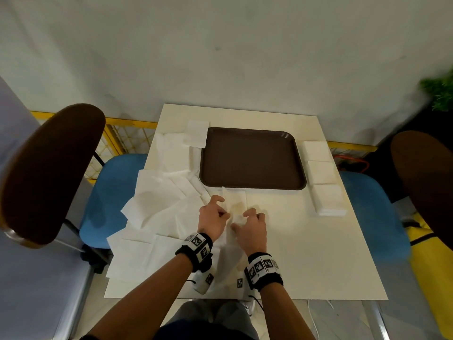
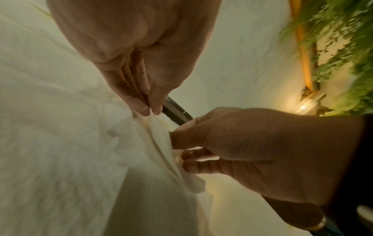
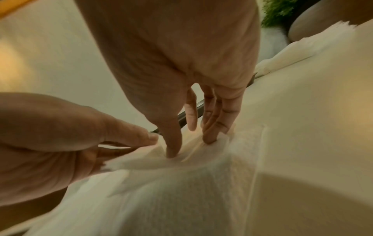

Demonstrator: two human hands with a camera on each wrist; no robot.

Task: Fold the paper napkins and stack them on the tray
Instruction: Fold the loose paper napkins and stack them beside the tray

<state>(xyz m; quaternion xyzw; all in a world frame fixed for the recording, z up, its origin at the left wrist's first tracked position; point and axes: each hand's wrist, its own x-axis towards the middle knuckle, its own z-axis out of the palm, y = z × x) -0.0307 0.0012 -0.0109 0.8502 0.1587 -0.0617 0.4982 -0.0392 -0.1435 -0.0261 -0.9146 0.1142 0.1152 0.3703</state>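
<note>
On the cream table [image 1: 306,253] lies an empty brown tray [image 1: 252,158]. Just in front of its near rim, both hands hold one white paper napkin [image 1: 236,200]. My left hand [image 1: 224,213] pinches the napkin's raised fold between thumb and fingers; the left wrist view shows this pinch of the left hand [image 2: 150,111] on the napkin [image 2: 155,137]. My right hand [image 1: 239,220] grips the same fold from the right. In the right wrist view the right hand [image 3: 189,148] nips the napkin [image 3: 201,161] between thumb and fingers. The tray's dark edge [image 3: 181,118] shows behind.
A loose heap of unfolded napkins [image 1: 159,200] covers the table's left side. Folded napkin stacks [image 1: 321,173] line the tray's right side, and one more [image 1: 196,133] sits at its back left. Blue-seated chairs [image 1: 110,200] flank the table. A green plant [image 1: 438,92] is far right.
</note>
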